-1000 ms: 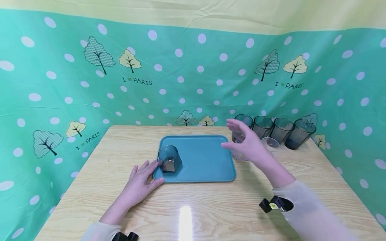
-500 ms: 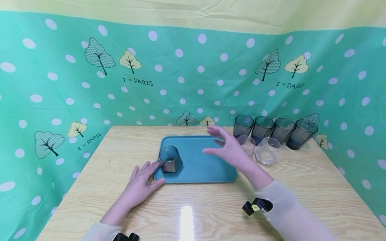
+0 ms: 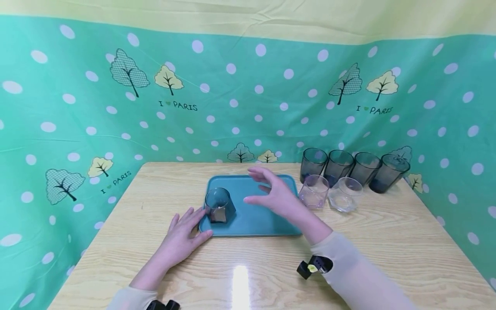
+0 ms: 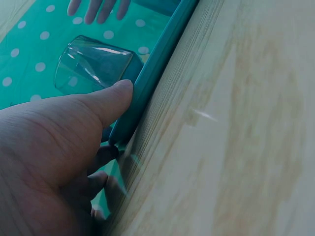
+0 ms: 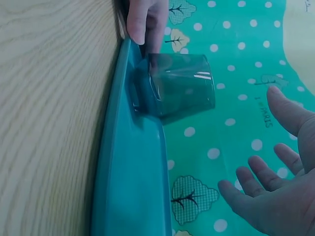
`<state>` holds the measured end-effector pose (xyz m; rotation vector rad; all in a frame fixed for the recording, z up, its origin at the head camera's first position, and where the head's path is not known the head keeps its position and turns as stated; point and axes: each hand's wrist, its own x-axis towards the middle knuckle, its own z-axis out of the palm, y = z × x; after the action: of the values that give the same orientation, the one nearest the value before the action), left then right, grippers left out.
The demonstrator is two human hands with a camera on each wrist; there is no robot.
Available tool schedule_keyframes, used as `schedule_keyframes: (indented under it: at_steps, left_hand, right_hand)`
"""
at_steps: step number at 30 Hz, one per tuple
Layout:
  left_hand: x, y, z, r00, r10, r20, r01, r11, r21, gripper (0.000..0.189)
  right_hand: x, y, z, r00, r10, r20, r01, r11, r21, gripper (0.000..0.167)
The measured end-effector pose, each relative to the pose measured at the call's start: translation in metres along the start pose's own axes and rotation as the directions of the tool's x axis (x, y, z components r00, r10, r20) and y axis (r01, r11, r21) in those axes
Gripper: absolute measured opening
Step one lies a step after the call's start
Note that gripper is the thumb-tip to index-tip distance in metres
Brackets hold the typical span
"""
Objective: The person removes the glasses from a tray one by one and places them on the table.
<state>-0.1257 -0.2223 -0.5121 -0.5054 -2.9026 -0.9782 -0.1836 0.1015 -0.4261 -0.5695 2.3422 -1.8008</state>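
In the head view, a grey tinted glass (image 3: 218, 206) stands upright on the left end of the blue tray (image 3: 263, 219). My left hand (image 3: 180, 237) rests at the tray's front left corner, its fingers spread and fairly straight. The thumb (image 4: 118, 96) touches the rim in the left wrist view, and the other fingers are partly hidden. Above the tray's right half is my right hand (image 3: 273, 196), with nothing held and a wide gap between thumb and fingers. In the right wrist view the tinted glass (image 5: 182, 83) is apart from that hand's fingers.
Right of the tray stand a faintly pink clear glass (image 3: 314, 196) and a clear glass (image 3: 344, 198). Behind them several tall dark glasses (image 3: 338, 165) form a row. A green dotted cloth (image 3: 174, 137) hangs behind the wooden table (image 3: 348, 258).
My right hand has moved left, away from the clear glasses and over the tray, uncovering the pink one. My left hand and the glass on the tray have stayed in place.
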Motion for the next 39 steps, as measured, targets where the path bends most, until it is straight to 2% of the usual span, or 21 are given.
schedule_keyframes:
  at_steps: [14, 26, 39]
  left_hand:
    - [0.001, -0.002, 0.002, 1.000, 0.012, -0.003, -0.012, 1.000, 0.001, 0.076]
    - [0.001, -0.001, 0.001, 1.000, 0.013, -0.001, -0.013, 1.000, 0.011, 0.075]
    - [0.001, -0.001, 0.001, 1.000, 0.009, 0.009, -0.009, 1.000, 0.013, 0.076]
  right_hand:
    - [0.010, 0.006, 0.031, 0.998, 0.010, 0.063, -0.009, 1.000, -0.008, 0.086]
    - [0.015, 0.011, 0.049, 0.992, 0.030, 0.124, -0.026, 0.999, -0.033, 0.090]
    - [0.023, 0.019, 0.064, 0.987, 0.040, 0.154, -0.034, 0.999, -0.039, 0.095]
